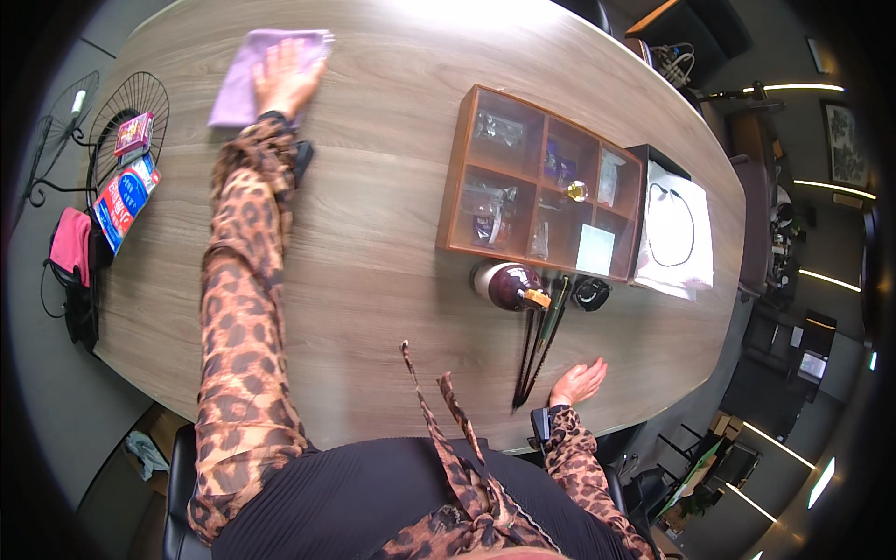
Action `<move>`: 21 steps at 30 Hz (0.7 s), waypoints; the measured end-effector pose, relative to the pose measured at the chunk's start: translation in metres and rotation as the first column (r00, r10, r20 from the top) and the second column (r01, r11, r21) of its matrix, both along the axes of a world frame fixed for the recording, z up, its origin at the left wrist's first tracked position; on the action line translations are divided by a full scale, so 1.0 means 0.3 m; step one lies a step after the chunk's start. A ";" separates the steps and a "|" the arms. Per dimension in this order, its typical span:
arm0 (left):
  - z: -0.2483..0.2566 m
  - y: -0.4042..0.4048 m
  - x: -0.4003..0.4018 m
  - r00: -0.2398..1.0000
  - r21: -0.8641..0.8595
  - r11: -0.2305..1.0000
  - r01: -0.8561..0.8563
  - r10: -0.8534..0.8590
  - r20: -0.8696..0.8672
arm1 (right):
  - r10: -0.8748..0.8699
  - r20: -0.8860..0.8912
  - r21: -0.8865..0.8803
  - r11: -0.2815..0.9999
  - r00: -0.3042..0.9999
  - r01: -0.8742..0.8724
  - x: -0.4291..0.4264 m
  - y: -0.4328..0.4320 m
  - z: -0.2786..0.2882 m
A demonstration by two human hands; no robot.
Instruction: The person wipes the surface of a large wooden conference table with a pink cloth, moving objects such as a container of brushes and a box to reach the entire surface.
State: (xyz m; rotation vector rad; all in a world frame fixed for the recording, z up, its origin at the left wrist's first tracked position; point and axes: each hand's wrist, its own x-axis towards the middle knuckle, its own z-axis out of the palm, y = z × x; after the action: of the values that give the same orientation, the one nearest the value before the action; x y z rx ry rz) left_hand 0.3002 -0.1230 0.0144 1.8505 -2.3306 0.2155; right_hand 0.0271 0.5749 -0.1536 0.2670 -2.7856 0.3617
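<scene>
My left hand lies flat, palm down, on a folded purple cloth at the far left of the wood-grain table. Its fingers are spread over the fabric without visibly gripping it. A dark object is partly hidden under my left wrist. My right hand rests at the near right of the tabletop, holding nothing, fingers extended. Beside it lie several dark slender sticks or pens. Beyond them stand a dark red, white-based bottle with an orange-yellow top and a round black object.
A wooden compartment box with a clear cover holds small packets; a pale square note and a gold knob sit on it. Right of it, a black cable lies on white cloth. Wire stand, boxes and pink cloth line the left edge.
</scene>
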 end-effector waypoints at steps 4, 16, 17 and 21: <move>-0.031 0.170 -0.303 0.970 -0.031 0.970 0.241 -0.241 -0.009 | 0.036 -0.005 -0.006 0.999 0.999 -0.036 -0.004 -0.052 0.027; -0.041 0.285 -0.244 0.970 -0.054 0.980 0.194 -0.200 -0.135 | 0.030 -0.061 0.046 0.999 0.998 -0.028 -0.238 0.091 -0.024; -0.043 0.260 -0.178 0.982 -0.069 0.990 0.126 -0.134 -0.133 | 0.018 -0.046 0.038 0.999 0.999 -0.016 -0.258 0.102 -0.022; -0.036 0.241 0.166 0.992 -0.073 0.994 -0.075 0.067 -0.104 | -0.001 -0.043 0.045 0.999 0.999 0.003 -0.324 0.110 -0.012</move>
State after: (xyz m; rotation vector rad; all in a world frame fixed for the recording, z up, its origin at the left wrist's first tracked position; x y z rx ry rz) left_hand 0.3500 -0.0509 0.0037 1.8642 -2.1612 0.2119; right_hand -0.0702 0.6080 -0.1573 0.2794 -2.7540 0.2889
